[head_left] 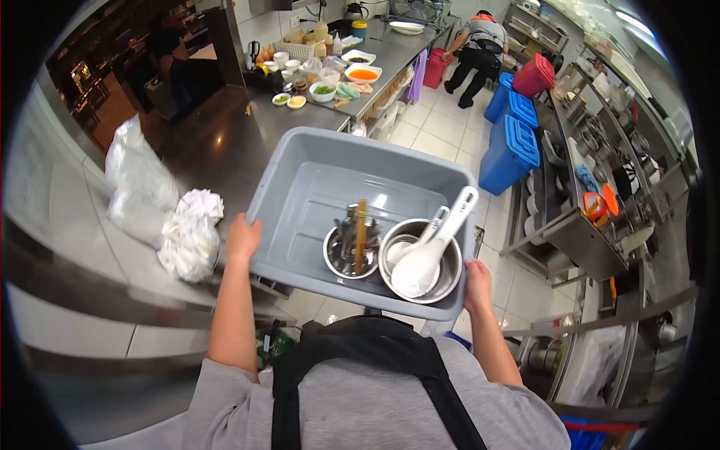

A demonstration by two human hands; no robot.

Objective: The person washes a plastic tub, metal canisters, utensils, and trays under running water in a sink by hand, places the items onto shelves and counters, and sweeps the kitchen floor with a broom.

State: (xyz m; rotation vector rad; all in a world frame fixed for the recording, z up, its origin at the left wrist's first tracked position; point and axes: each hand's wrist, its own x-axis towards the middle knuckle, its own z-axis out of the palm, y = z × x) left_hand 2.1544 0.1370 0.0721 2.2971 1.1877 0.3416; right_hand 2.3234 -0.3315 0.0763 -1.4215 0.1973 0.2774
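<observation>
A grey plastic tub (pixel 300 187) is held out in front of my body, one hand at each end. My left hand (pixel 243 238) grips its left rim, fingers partly hidden by the wall. On the opposite side my right hand (pixel 477 285) is closed on the right rim near the front corner. Inside stands a round metal container (pixel 330 262) full of cutlery, with a wooden piece sticking up. Beside it sits a metal pot (pixel 452 274) holding white plastic rice paddles (pixel 427 262), their handles leaning over its rim.
Plastic bags (pixel 139 180) and crumpled white paper (pixel 196 236) lie to the left. Small bowls and a dish of orange sauce (pixel 364 73) crowd the steel counter (pixel 270 124). Blue bins (pixel 510 154) and metal shelving line the right of the tiled floor. Farther back, another person (pixel 480 56) bends over.
</observation>
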